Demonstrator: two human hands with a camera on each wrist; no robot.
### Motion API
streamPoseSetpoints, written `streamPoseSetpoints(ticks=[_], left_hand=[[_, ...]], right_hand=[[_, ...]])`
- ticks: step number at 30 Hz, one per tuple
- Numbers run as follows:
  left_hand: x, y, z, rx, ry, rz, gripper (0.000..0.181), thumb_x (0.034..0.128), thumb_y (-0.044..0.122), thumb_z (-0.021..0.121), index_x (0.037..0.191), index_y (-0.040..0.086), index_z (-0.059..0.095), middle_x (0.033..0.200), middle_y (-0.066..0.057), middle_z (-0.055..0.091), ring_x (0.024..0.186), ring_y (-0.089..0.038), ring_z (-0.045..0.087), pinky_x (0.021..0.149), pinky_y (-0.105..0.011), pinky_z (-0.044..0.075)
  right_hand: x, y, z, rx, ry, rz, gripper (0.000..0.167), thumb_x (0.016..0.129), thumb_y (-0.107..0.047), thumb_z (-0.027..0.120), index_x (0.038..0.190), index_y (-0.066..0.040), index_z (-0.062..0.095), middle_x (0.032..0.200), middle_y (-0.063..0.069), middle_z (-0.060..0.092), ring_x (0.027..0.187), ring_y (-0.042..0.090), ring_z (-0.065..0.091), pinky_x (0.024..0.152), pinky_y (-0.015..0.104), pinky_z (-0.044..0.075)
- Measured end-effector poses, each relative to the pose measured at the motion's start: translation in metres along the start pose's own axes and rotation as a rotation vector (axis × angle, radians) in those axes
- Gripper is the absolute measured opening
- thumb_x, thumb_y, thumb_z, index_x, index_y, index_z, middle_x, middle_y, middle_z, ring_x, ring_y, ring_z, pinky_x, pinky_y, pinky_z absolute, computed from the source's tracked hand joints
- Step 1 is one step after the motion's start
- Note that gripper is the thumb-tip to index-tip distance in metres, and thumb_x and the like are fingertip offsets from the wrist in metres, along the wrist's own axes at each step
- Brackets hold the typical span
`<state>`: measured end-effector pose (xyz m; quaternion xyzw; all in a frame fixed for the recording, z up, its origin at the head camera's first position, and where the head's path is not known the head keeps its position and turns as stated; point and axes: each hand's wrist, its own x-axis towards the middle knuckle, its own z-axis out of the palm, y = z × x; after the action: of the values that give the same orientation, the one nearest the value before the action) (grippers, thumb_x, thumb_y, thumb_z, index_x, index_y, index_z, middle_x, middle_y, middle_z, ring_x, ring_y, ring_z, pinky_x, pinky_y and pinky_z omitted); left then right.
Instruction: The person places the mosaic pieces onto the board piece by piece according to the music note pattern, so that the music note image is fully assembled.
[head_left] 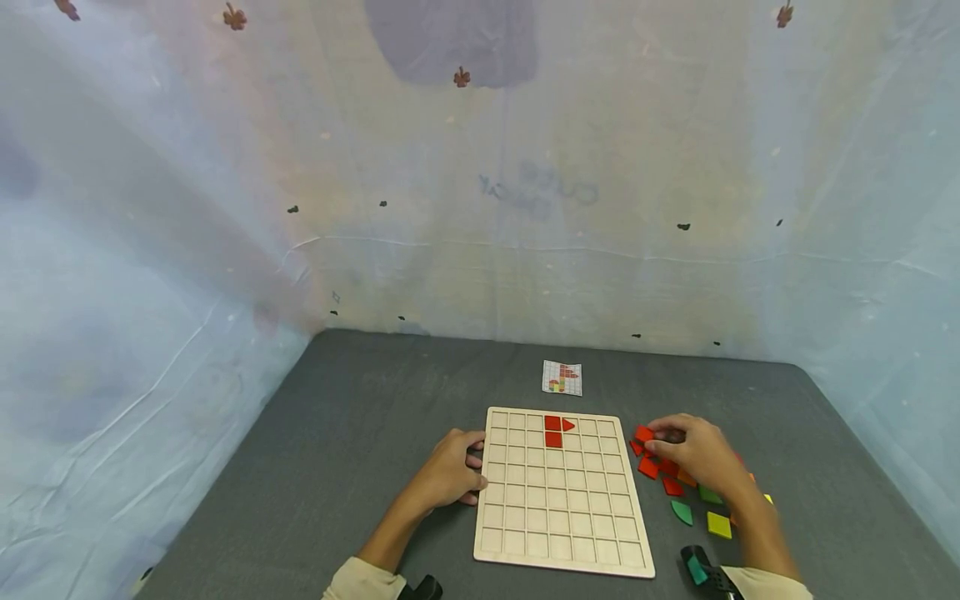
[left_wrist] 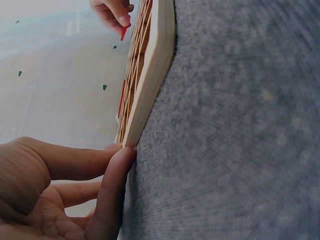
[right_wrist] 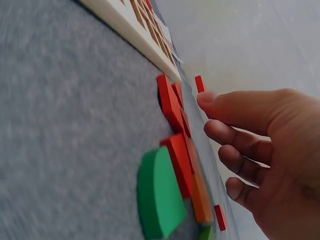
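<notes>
A pale wooden grid board (head_left: 562, 500) lies on the dark table, with two red squares (head_left: 553, 439) and a red triangle (head_left: 568, 425) set in its top rows. My left hand (head_left: 448, 471) pinches the board's left edge between thumb and fingers, as the left wrist view shows close up. Above the pile to the right of the board, my right hand (head_left: 693, 450) pinches a red square tile (head_left: 644, 433). That tile (right_wrist: 200, 84) is lifted clear of the others in the right wrist view, partly hidden by the thumb.
Several loose red tiles (head_left: 648, 467) lie by the board's right edge. Nearer are a green quarter-round (head_left: 682, 512) and a yellow square (head_left: 718, 525). Behind the board lies a small printed pattern card (head_left: 562, 377). Pale sheeting (head_left: 525, 250) hangs behind the table.
</notes>
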<state>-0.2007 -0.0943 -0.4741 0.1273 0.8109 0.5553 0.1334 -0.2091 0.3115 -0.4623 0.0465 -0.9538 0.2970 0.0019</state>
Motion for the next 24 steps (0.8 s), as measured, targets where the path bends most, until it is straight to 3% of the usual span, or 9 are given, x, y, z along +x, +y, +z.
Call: streamPoseSetpoints(ticks=[24], left_hand=[[0.000, 0.000, 0.000, 0.005, -0.002, -0.009, 0.074, 0.0818, -0.016, 0.074, 0.151, -0.011, 0.049, 0.126, -0.019, 0.053, 0.102, -0.027, 0.057, 0.057, -0.037, 0.065]], right_hand=[[0.007, -0.037, 0.022, 0.103, -0.047, -0.076, 0.029, 0.093, -0.019, 0.083, 0.117, -0.003, 0.078, 0.092, -0.001, 0.067, 0.083, 0.016, 0.058, 0.065, 0.025, 0.049]])
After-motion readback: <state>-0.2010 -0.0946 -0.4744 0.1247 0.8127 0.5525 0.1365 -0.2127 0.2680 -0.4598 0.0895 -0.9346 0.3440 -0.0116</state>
